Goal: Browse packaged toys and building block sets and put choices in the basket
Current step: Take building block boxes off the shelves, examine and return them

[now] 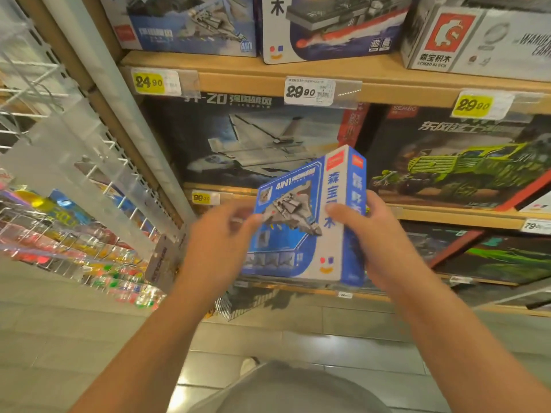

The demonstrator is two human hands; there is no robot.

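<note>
- Blue building block box [301, 222] held up in front of the shelves, tilted, its top corner leaning right, picture of a grey jet on its face.
- Right hand [378, 234] wrapped round the box's right edge, thumb across the white strip on the front, fingers curled behind the blue side panel.
- Left hand [220, 234] at the box's left edge, blurred; fingertips reach the edge, but whether gripping or only touching cannot be told.
- Box's lower edge hangs free above the lowest shelf lip, nothing beneath it but grey floor tiles [268, 332].
- Behind the box, large dark jet box [253, 138] on the middle shelf, flush to the shelf's front edge.
- Just right of that, dark box with a green truck [465, 162], also at the shelf edge.
- Top shelf [238, 76] carrying a small blue jet box [185, 22], a ship box [337, 25] and a white box with a red logo [477, 37], side by side, fronts close to the lip.
- Price tags clipped along the wooden lip: yellow 24.90 tag [149, 82], white 29.90 tag [308, 91], yellow 29.90 tag [474, 106].
- White upright post [119, 114] running diagonally at the shelf's left end.
- Left of the post, wire racks [44, 120] with colourful small packets, blurred.
- Open floor between the racks and the person's arms.
</note>
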